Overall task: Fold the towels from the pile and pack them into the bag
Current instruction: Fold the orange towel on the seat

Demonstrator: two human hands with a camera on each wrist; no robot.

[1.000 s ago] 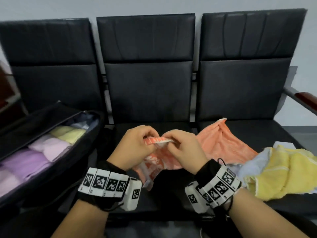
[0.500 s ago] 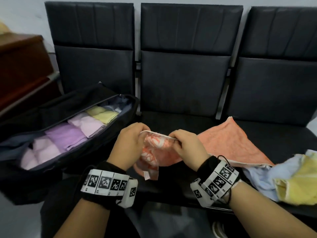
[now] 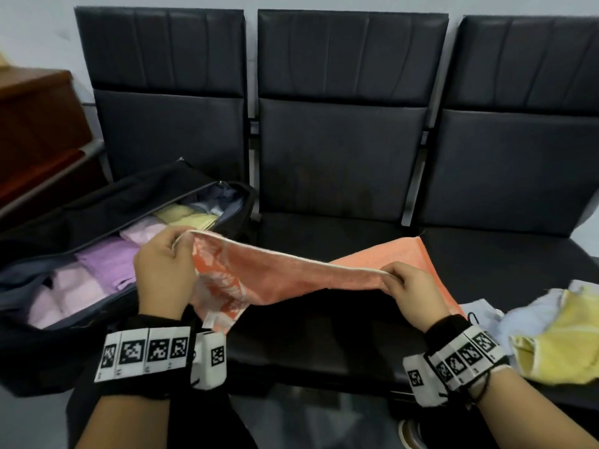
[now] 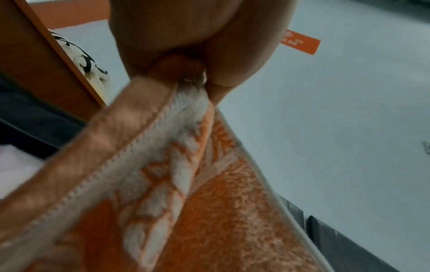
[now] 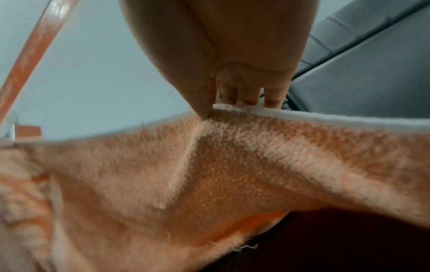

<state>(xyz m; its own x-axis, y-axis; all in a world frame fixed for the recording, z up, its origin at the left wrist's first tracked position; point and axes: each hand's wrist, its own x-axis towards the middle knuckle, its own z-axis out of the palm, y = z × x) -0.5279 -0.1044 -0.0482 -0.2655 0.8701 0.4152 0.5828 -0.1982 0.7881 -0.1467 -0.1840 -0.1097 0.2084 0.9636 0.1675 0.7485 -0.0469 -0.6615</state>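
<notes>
The orange towel is held above the middle seat of a row of 3 black chairs. Its white-trimmed upper hem runs roughly level from the left hand to the right hand, so the long axis lies side to side, parallel to the front edge of that seat. The end at the left hand carries a white-and-orange pattern and hangs down below the hem, with a small label at its lowest corner. Past the right hand, the plain orange remainder lies on the seat to the right of the middle seat, one corner pointing toward the backrest.

Left hand: fingers curled, thumb and fingers pinching the hem at the patterned end; the left wrist view shows the cloth gathered between the fingertips. Right hand: thumb pressed against the fingers, with the white hem clamped between them, and the towel falling below.

The black bag lies open on the seat left of the middle seat, its long axis angled toward the backrest. Folded towels sit in a row inside: pink, purple, pink, yellow. On the seat right of the middle seat, near its front edge, lies a loose pile of yellow and pale blue towels.
</notes>
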